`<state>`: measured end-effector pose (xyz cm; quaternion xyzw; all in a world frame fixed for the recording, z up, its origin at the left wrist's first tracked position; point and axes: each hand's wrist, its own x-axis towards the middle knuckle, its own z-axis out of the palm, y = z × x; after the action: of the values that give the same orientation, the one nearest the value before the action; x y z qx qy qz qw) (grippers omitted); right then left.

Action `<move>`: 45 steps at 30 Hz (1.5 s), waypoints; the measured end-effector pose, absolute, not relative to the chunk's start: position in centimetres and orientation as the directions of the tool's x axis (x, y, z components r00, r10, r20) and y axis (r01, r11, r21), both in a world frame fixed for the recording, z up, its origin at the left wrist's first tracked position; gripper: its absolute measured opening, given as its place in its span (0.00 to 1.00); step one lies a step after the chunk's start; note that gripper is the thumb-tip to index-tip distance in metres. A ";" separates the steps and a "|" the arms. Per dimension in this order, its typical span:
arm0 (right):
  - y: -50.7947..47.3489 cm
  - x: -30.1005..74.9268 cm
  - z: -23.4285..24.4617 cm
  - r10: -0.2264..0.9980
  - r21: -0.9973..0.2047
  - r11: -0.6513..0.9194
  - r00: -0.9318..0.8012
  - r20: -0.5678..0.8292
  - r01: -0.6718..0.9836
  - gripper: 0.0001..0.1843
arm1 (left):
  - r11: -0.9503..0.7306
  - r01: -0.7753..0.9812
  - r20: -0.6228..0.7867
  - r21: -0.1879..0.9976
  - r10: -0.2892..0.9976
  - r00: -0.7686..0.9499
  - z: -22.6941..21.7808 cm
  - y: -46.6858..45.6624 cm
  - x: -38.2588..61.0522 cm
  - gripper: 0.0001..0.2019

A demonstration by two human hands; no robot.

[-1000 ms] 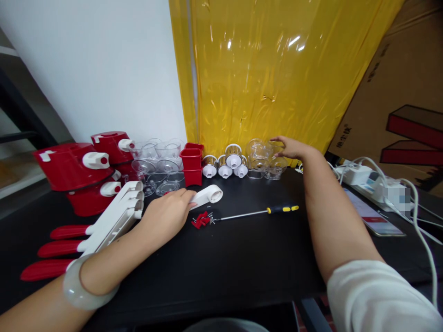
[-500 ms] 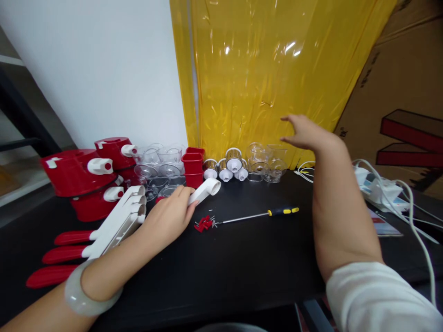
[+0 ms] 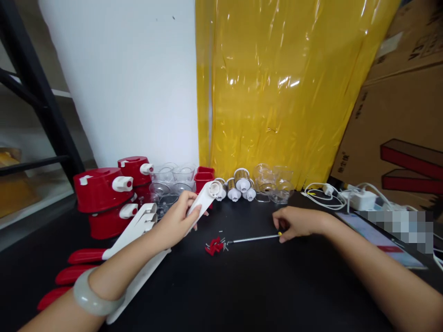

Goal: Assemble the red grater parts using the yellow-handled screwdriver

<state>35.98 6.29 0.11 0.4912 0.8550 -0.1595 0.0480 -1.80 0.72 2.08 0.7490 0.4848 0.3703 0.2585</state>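
My left hand [image 3: 178, 220] is closed round a long white plastic handle [image 3: 205, 197] with a round end, lifted off the black table [image 3: 242, 286]. It wears a pale bangle [image 3: 90, 299] at the wrist. My right hand [image 3: 296, 222] is closed over the yellow-and-black grip of a screwdriver [image 3: 251, 239], whose steel shaft lies on the table and points left at a small heap of red clips and screws [image 3: 215, 246].
Red housings with white knobs [image 3: 104, 189] and more white handles with red tips [image 3: 133, 228] lie at the left. Clear cups [image 3: 171, 177], red cups [image 3: 203, 177], metal drums [image 3: 238, 186] and clear hoppers [image 3: 273, 182] line the yellow curtain. Cables, a charger [image 3: 358, 199] and cardboard boxes are at the right.
My right hand came down from the clear hoppers at the back and closed on the screwdriver grip. My left hand raised the white handle off the table. The camera tilted up.
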 end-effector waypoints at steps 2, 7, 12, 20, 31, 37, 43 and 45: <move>6.8 36.7 -0.8 0.789 -0.317 0.499 -0.574 -0.216 0.806 0.13 | -0.362 0.505 0.287 0.784 0.932 0.222 2.0 1.0 -2.0 0.16; 7.1 36.6 -1.6 0.782 -0.425 0.551 -0.622 -0.038 0.718 0.09 | -0.323 0.594 0.293 0.737 0.944 0.150 2.1 1.1 -2.4 0.19; 6.2 35.8 -0.7 0.824 -0.607 0.465 -0.566 0.030 0.644 0.18 | -0.309 0.805 0.388 0.507 0.916 0.107 2.6 0.8 -2.5 0.20; 4.3 33.9 -0.6 0.812 -0.323 0.579 -0.493 0.314 0.749 0.12 | -0.182 0.934 0.362 0.307 0.930 0.062 2.3 0.5 -1.5 0.18; 5.7 35.5 -0.8 0.813 -0.105 0.524 -0.460 0.358 0.845 0.18 | -0.139 0.972 0.339 0.190 0.938 0.068 2.0 -0.1 -0.9 0.17; 6.3 35.6 -1.2 0.813 -0.011 0.513 -0.482 0.326 0.858 0.19 | -0.114 0.974 0.347 0.197 0.937 0.039 2.2 -0.4 -0.6 0.18; 6.4 34.6 -2.1 0.815 0.061 0.516 -0.512 0.269 0.854 0.08 | -0.109 0.975 0.372 0.195 0.928 0.030 2.6 -0.5 -0.6 0.19; 6.6 33.7 -2.5 0.793 0.056 0.558 -0.552 0.257 0.828 0.03 | -0.093 0.977 0.397 0.192 0.918 0.010 2.9 -0.5 -0.7 0.20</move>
<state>33.74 6.60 -2.49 0.4622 0.8768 0.0853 -0.1016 -0.75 -0.51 2.95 0.7072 0.6698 0.2155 -0.0685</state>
